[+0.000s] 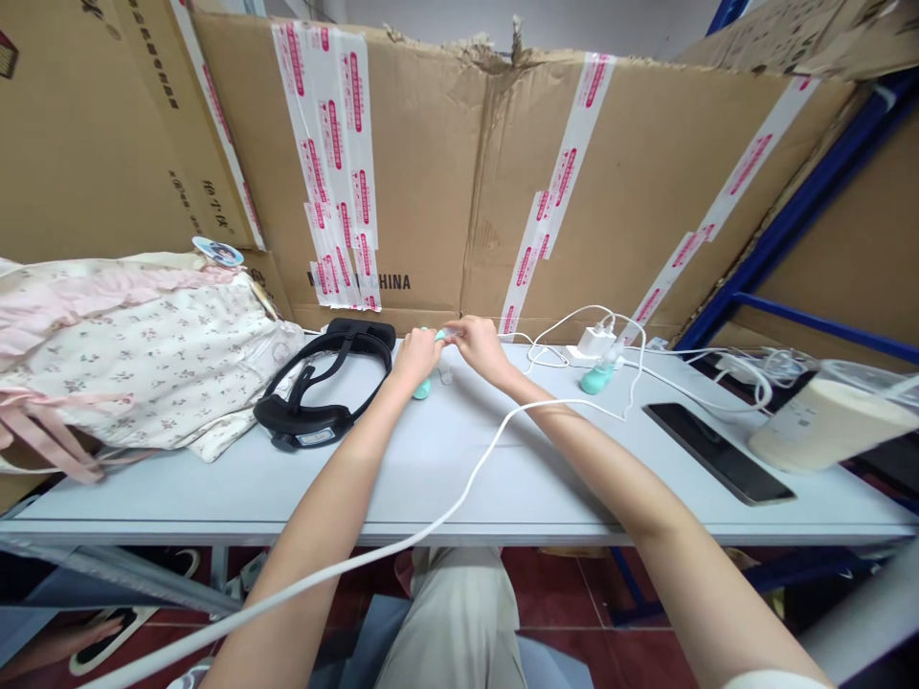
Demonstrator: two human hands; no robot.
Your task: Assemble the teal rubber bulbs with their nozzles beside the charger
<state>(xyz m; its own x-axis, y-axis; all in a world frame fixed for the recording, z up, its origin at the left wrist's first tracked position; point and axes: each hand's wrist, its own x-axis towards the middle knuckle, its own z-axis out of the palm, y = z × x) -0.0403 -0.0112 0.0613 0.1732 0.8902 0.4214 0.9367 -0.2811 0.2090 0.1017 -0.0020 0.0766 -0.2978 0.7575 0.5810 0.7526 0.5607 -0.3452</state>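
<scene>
Both my hands meet at the far middle of the white table (pixel 445 478). My left hand (pixel 416 356) is closed round a small mint-green object (pixel 423 387), whose lower end shows below the fingers. My right hand (pixel 478 346) pinches the same object's upper tip, fingers pressed together. A small clear cap-like piece (pixel 446 374) stands on the table just below the hands. A white cable (pixel 459 493) runs across my right forearm and off the table's near edge.
A black headset (pixel 323 388) lies left of the hands, beside a heap of floral and pink cloth (pixel 136 368). To the right are a white charger (pixel 595 341) with cables, another mint-green object (pixel 595 379), a black phone (pixel 718 452) and a cream jar (pixel 825 421). Taped cardboard (pixel 459 182) walls the back.
</scene>
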